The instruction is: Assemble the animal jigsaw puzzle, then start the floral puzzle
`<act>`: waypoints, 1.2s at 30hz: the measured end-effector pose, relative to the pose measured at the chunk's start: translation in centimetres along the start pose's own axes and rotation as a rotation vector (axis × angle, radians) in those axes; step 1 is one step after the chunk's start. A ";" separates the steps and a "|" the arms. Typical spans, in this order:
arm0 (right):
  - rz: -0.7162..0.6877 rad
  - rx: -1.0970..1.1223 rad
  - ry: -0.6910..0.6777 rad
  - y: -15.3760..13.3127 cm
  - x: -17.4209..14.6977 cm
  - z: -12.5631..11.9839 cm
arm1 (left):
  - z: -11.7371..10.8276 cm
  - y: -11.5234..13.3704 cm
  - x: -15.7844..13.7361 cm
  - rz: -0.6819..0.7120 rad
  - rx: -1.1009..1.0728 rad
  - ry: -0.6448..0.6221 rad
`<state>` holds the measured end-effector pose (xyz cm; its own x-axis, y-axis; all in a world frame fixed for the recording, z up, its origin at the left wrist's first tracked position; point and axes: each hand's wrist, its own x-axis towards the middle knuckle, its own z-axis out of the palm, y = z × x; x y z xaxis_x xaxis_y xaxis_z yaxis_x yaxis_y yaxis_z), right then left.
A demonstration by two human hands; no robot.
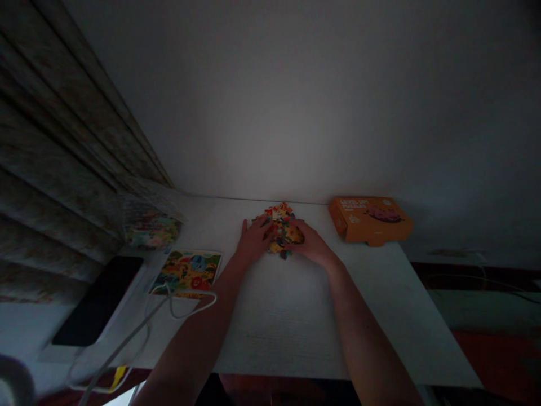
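Note:
A heap of colourful jigsaw puzzle pieces [279, 226] lies near the back of the white table, close to the wall. My left hand [255, 239] curves over the heap's left side, fingers bent onto the pieces. From the right, my right hand [310, 241] cups the heap, with thumb and fingers curled round some pieces. Dim light hides exactly which pieces the fingertips hold. Left of my left forearm lies a flat picture card [188, 273] with a blue elephant and a red animal on it.
An orange puzzle box [372, 220] sits at the back right of the table [291, 332]. On the left are a black phone-like slab [99, 301], a clear-wrapped picture pack [152, 228] and a white cable [127, 341]. Curtains [54, 169] hang beside the wall.

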<state>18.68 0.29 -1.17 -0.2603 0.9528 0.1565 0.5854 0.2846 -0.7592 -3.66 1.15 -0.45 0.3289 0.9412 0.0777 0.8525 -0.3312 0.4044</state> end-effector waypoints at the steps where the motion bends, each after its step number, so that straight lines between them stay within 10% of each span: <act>1: 0.040 -0.005 0.030 0.1 0.0 0.0 | -0.2 -0.2 0.1 -0.050 0.010 0.004; 12: 0.298 0.074 0.485 0.5 0.3 -1.0 | -0.2 -0.2 0.4 -0.121 -0.089 0.153; 18: 0.143 0.257 0.337 -0.4 0.6 -0.1 | 0.5 2.5 0.1 0.024 -0.494 0.198; 27: 0.022 0.183 0.185 -2.5 0.1 1.0 | 1.5 4.5 0.1 -0.342 -1.579 -0.084; 36: 0.014 0.048 0.192 -3.9 -0.4 0.5 | 0.5 4.6 0.0 -0.420 -1.872 -0.113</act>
<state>16.16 -1.23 1.41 -0.0986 0.9607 0.2596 0.5492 0.2701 -0.7909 0.48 -0.40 0.96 0.3355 0.8962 -0.2901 -0.5615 0.4376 0.7024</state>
